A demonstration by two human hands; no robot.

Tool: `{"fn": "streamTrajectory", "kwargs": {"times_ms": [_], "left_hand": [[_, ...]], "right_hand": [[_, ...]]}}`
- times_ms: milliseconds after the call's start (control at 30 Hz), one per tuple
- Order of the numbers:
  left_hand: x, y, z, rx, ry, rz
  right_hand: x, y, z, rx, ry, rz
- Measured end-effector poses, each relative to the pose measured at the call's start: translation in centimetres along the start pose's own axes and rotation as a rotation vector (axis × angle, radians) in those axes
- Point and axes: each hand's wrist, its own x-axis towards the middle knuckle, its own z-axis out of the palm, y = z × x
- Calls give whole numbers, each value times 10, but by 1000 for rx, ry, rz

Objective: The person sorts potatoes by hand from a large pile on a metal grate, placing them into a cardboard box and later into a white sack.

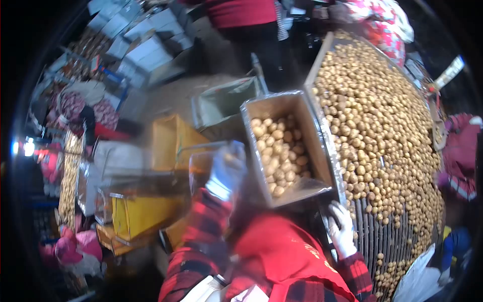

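Observation:
A cardboard box [314,146] lined with clear plastic stands in front of me, partly filled with potatoes [279,156]. My left hand [229,163], in a pale glove, is left of this box and smeared by motion, its fingers unclear. A thin bar [204,145] reaches from the orange-yellow crate toward that hand. My right hand [342,229], in a white glove, rests at the near left edge of the slatted sorting table [365,226], fingers apart and holding nothing visible. Many potatoes [377,121] cover the table.
Left of me are an orange-yellow crate [166,143], a yellow crate [146,216] and a lined bin [226,100]. A white plastic sheet [420,277] lies at the table's near right. Workers stand around, one in a red top [241,12]. Cartons [146,53] are stacked far left.

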Motion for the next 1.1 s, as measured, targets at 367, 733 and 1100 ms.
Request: {"fn": "streamTrajectory", "kwargs": {"times_ms": [367,733,1100], "left_hand": [[159,-15,65,1474,318,966],[159,-312,-124,2623,-1270,36],[153,-391,-123,3116,-350,-29]], "right_hand": [[-90,-3,-11,-96,295,436],[-139,30,-7,-239,378,361],[-385,137,-50,-622,1088,1406]]}}
